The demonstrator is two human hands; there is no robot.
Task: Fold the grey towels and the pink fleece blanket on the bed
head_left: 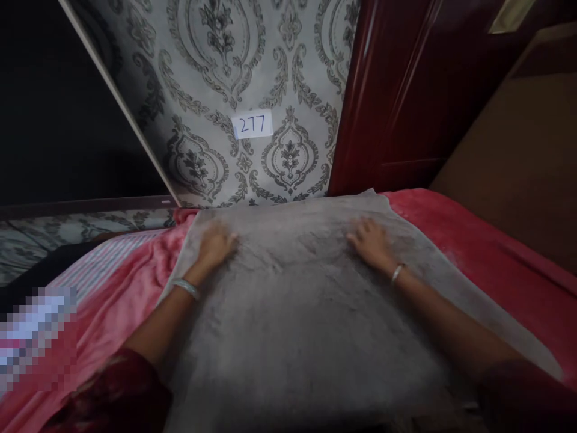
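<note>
A grey cloth, soft and slightly wrinkled, lies spread over a red blanket. On its far left part rests my left hand, blurred, with the fingers stretched forward and the thumb apart. My right hand lies on the far right part of the cloth, its fingers spread and also blurred. Neither hand shows anything in its grip. Small creases run across the cloth between the two hands.
Red blanket extends on both sides, over a striped sheet at left. Behind stand a patterned wall with a paper label reading 277, a dark screen, a dark red door and a brown cardboard panel.
</note>
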